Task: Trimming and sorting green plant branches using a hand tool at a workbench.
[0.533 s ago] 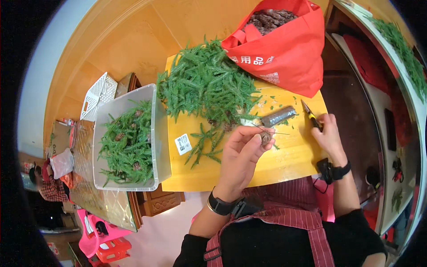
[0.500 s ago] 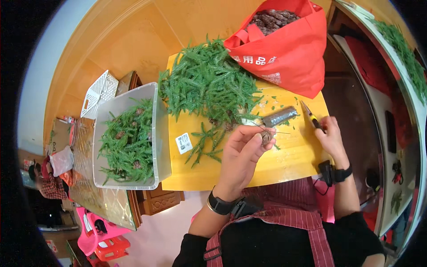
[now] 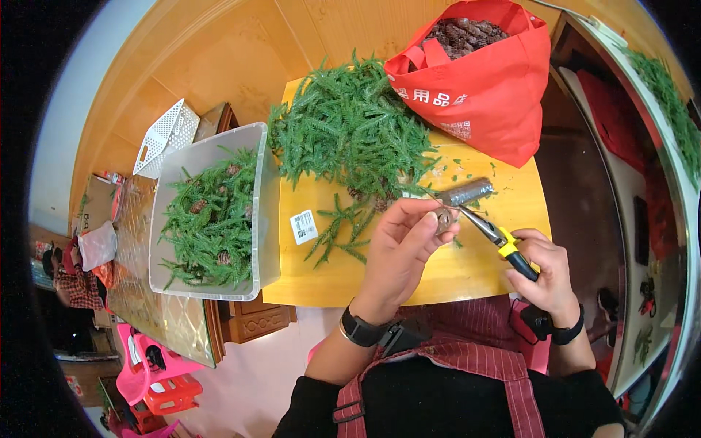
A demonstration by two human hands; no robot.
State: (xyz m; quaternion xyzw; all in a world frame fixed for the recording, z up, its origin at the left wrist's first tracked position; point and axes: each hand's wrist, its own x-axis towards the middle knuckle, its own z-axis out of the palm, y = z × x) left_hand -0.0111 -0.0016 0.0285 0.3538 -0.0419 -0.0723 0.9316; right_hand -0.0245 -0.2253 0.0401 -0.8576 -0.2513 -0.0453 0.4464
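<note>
So I've got a cone [image 3: 447, 220] mid-frame, pinched between the thumb and fingertips of my left hand [image 3: 401, 244]. My right hand [image 3: 544, 274] is curled round the pliers [image 3: 517, 259], tips up by the wire [image 3: 433, 195] — can't tell if they've bitten. I'd call this the wire step; next move wants a still cone and a firm nip. Yellow board [image 3: 475, 281] underneath, greens [image 3: 350, 124] upper middle, red bag [image 3: 482, 102] upper right, tub [image 3: 269, 219] at left — plus a pink chair [image 3: 133, 379] lower left.
</note>
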